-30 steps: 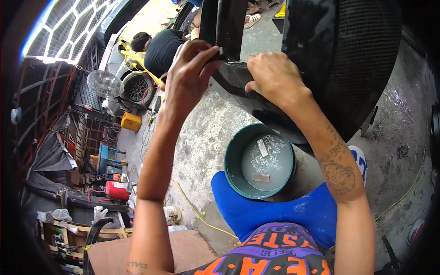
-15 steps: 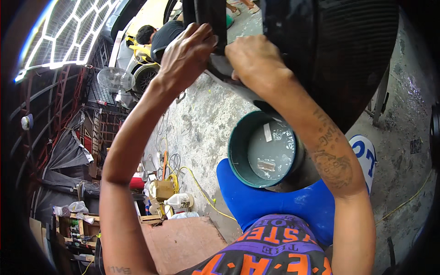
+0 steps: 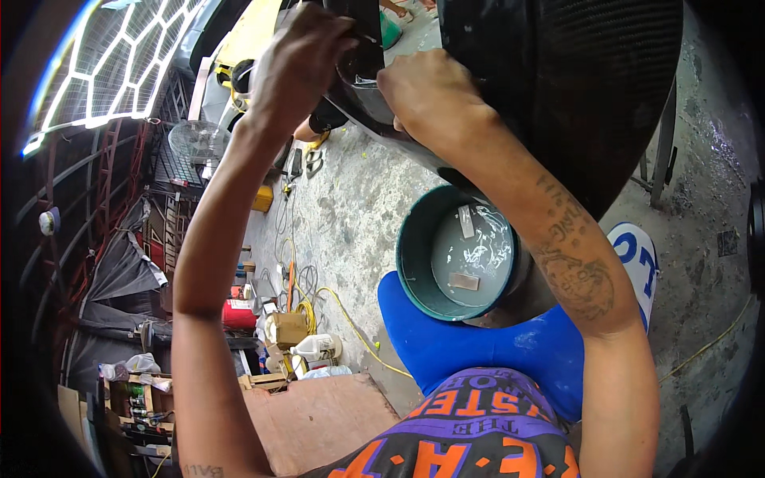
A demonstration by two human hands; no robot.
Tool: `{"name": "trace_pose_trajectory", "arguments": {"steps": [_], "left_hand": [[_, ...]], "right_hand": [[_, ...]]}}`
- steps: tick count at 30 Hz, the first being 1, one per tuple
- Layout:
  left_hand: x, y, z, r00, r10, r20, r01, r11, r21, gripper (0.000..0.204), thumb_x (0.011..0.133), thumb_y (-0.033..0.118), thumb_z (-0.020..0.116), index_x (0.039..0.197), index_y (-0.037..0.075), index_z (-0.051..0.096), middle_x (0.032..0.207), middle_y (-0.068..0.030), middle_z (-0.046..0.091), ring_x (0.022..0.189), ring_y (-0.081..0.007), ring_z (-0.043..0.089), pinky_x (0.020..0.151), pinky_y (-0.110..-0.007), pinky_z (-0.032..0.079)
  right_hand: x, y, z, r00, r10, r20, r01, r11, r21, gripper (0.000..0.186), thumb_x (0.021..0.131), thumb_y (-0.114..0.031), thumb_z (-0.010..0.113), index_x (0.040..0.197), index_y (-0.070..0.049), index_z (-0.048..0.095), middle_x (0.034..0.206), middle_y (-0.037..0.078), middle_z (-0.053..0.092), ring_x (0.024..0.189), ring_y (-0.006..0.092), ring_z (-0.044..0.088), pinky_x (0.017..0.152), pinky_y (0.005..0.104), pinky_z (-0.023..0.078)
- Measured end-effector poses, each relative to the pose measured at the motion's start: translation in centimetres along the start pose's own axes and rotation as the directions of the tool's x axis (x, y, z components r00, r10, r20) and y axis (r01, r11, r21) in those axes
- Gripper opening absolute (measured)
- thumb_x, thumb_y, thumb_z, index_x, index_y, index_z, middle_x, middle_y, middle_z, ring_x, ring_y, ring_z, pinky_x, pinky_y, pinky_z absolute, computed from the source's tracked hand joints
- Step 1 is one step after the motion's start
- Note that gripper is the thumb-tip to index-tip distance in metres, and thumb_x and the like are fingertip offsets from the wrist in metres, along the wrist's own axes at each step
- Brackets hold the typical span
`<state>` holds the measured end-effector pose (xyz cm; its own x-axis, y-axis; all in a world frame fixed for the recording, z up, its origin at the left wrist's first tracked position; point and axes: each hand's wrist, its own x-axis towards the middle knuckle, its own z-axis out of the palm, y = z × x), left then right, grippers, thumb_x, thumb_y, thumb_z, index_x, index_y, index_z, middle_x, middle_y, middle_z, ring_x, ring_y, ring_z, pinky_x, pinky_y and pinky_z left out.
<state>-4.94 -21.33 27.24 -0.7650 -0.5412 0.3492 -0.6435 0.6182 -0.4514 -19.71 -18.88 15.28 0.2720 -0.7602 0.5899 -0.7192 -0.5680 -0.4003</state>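
Observation:
A large glossy black panel with a carbon-fibre weave (image 3: 606,72) fills the top right, its curved lower edge sweeping down to the middle. My left hand (image 3: 291,68) is at the upper part of that edge, fingers pinched and slightly blurred; what they hold, if anything, I cannot make out. My right hand (image 3: 430,92) is wrapped over the panel's edge a little to the right, fingers curled on it. Below sits a teal bucket (image 3: 410,263) of cloudy water with a pale strip (image 3: 466,221) and a beige block (image 3: 464,281) in it, near my bent knees.
A co-worker's arm (image 3: 307,130) shows beyond my left hand. A fan (image 3: 195,143), red container (image 3: 238,315), cardboard box (image 3: 284,328), yellow cables (image 3: 351,327) and crates (image 3: 135,402) lie left. A pinkish board (image 3: 319,406) is at lower left; a metal stand (image 3: 663,159) is right.
Both my hands have moved up and left along the panel's edge, the left one further. The co-worker's body is now mostly hidden behind my left hand and the panel.

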Motion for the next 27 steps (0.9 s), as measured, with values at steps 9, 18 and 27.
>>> {"name": "trace_pose_trajectory", "arguments": {"steps": [9, 18, 27], "left_hand": [[-1.9, -0.1, 1.6, 0.987, 0.130, 0.098, -0.133, 0.991, 0.029, 0.023, 0.083, 0.009, 0.071, 0.105, 0.003, 0.073, 0.106, -0.0092, 0.062, 0.102, -0.0291, 0.062, 0.087, -0.038, 0.054], [-1.3, 0.1, 1.0, 0.962, 0.210, 0.175, -0.242, 0.952, 0.187, 0.024, 0.074, 0.007, 0.066, 0.097, 0.004, 0.070, 0.106, -0.0075, 0.057, 0.102, -0.0257, 0.056, 0.086, -0.035, 0.053], [-1.3, 0.3, 1.3, 0.976, 0.154, 0.151, -0.181, 0.965, 0.188, 0.021, 0.074, 0.014, 0.067, 0.092, 0.004, 0.070, 0.105, -0.0064, 0.055, 0.105, -0.0228, 0.054, 0.091, -0.032, 0.052]], "right_hand": [[0.3, -0.1, 0.3, 0.998, 0.054, 0.030, -0.053, 0.998, -0.038, 0.027, 0.072, -0.026, 0.087, 0.084, -0.003, 0.078, 0.088, 0.014, 0.075, 0.085, 0.0269, 0.076, 0.076, 0.0354, 0.061], [0.8, -0.4, -1.0, 0.970, 0.073, 0.233, -0.054, 0.995, -0.086, 0.044, 0.073, -0.041, 0.086, 0.093, -0.003, 0.076, 0.091, 0.015, 0.075, 0.087, 0.0292, 0.075, 0.076, 0.0367, 0.059], [1.0, -0.9, -1.6, 0.959, 0.100, 0.265, -0.067, 0.989, -0.132, 0.043, 0.074, -0.043, 0.084, 0.093, -0.005, 0.075, 0.091, 0.014, 0.075, 0.087, 0.0288, 0.075, 0.077, 0.0370, 0.059]]}}
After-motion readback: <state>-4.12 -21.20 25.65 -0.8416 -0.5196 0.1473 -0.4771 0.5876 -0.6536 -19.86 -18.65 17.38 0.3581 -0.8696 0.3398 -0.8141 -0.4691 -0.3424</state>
